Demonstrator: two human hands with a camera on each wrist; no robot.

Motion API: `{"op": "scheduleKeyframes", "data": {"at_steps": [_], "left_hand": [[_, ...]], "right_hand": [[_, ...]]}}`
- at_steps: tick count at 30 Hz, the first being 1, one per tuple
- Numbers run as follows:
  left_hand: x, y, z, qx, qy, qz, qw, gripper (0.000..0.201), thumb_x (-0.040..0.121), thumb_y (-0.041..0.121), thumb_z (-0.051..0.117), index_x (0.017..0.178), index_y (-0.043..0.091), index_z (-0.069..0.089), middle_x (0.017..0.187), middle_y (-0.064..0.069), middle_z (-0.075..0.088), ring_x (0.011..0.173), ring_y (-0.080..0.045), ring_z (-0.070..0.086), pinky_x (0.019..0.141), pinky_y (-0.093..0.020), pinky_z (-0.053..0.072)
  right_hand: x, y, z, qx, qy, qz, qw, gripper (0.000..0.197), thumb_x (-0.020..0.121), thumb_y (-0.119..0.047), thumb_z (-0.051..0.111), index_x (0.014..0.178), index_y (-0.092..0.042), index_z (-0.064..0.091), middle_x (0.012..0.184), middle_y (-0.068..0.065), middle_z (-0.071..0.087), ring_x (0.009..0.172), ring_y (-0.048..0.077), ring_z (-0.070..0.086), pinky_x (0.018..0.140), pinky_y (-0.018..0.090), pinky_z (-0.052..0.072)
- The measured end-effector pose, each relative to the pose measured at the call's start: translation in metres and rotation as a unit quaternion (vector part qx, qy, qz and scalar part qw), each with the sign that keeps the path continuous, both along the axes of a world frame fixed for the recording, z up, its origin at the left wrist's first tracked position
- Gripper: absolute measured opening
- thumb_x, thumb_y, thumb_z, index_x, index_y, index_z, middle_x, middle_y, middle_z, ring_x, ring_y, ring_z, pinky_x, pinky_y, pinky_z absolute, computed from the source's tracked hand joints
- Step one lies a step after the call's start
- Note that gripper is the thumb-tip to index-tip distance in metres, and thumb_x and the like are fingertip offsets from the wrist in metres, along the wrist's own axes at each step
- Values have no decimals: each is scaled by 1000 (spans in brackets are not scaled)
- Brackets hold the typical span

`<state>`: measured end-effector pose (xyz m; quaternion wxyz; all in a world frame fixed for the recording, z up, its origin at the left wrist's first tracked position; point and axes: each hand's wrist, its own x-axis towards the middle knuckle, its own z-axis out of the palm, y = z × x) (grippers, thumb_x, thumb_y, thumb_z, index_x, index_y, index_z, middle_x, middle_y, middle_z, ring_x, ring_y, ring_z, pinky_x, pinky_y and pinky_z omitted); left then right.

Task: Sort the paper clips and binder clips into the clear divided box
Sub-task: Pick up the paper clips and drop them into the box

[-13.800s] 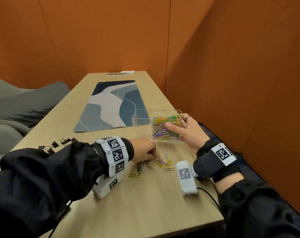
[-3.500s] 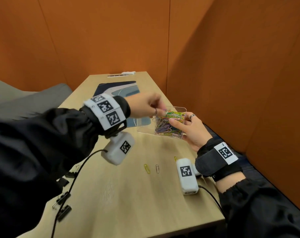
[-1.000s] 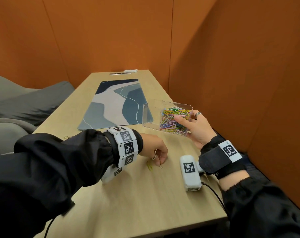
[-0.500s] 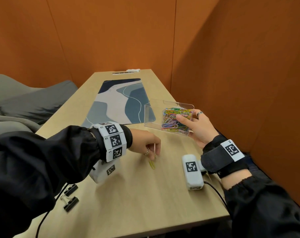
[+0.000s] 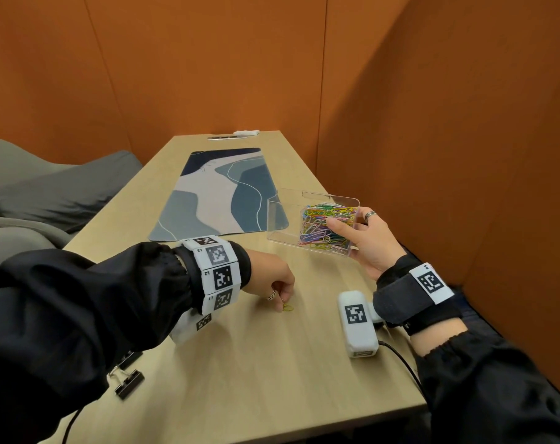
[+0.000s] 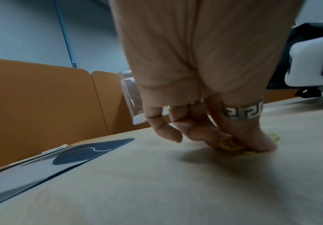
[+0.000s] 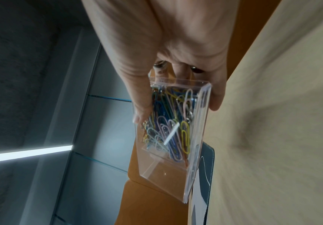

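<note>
A pale wooden worktop [image 5: 240,373] is seen. A blue-and-grey patterned mat [image 5: 217,193] is laid along its middle. Black binder clips [image 5: 129,382] lie near the left edge, and a yellow paper clip [image 5: 288,307] towards the front.

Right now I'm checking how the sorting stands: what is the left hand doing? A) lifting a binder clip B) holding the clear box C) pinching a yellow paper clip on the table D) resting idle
C: the left hand pinches the yellow paper clip against the table.

We hold the box [image 5: 307,219] at right, clips [image 5: 326,227] in its right compartment; binder clips [image 5: 129,381] lie on the table [image 5: 265,373] at near left, mat [image 5: 214,193] behind.
</note>
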<state>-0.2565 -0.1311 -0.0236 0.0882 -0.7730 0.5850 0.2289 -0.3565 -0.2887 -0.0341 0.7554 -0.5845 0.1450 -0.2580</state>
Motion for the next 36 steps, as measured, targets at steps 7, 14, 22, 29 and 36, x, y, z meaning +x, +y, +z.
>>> {"op": "scheduleKeyframes", "data": {"at_steps": [7,14,22,29,36], "left_hand": [[0,3,3,-18,6,9,1000,21,89,24,61,102,7,60,79,6,50,81,-15,45,61,-12,32],[-2,-10,69,-254,50,65,964,19,82,23,69,74,26,53,78,8,61,70,-5,54,64,-10,41],[-10,-55,96,-360,5,87,929,16,84,17,68,73,20,56,76,3,62,61,-8,62,54,-12,47],[-18,-70,91,-312,-84,60,945,32,87,-9,45,96,9,69,97,-4,70,90,-18,63,75,-27,52],[-22,-76,90,-310,-105,53,943,24,87,-1,56,97,14,71,98,-3,69,96,-19,62,87,-33,52]], "right_hand": [[0,0,1,-2,7,4,1000,27,80,-7,68,98,-18,52,103,9,68,85,16,68,59,25,56],[0,0,0,11,-9,12,1000,26,81,-3,67,98,-15,51,95,9,69,77,14,69,59,26,57],[0,1,1,1,4,21,1000,31,79,-5,68,103,-14,50,103,15,67,85,20,67,68,31,60],[2,0,-1,2,11,20,1000,44,79,-6,69,116,-7,46,103,15,66,86,22,67,76,38,58],[2,0,0,-17,29,20,999,35,78,-8,71,105,-16,50,107,18,66,92,26,65,86,45,54]]}}
